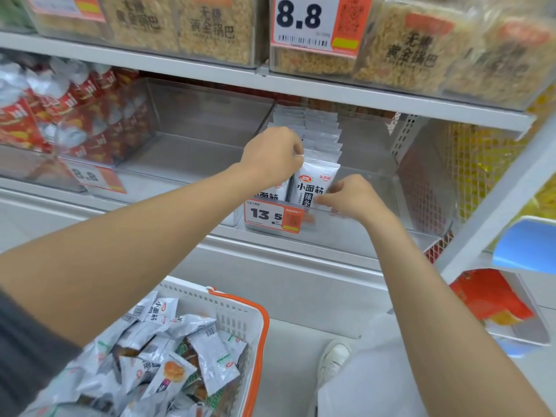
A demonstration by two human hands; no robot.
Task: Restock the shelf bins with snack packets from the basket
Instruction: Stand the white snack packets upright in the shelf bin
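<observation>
The left hand curls its fingers round the tops of the upright snack packets in the clear shelf bin. The right hand pinches the front packet low on its edge. These look like light, soft, slippery foil, best gripped by the flat top seal. The basket is well below the fingers.

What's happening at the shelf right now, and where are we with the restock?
A person is filling the clear bin behind the 13.5 price tag. The left grip holds the top of the row of white packets standing in it, and the right grip pinches the front packet at its lower right edge. The basket below holds many more packets; the bin to the left looks empty.
</observation>
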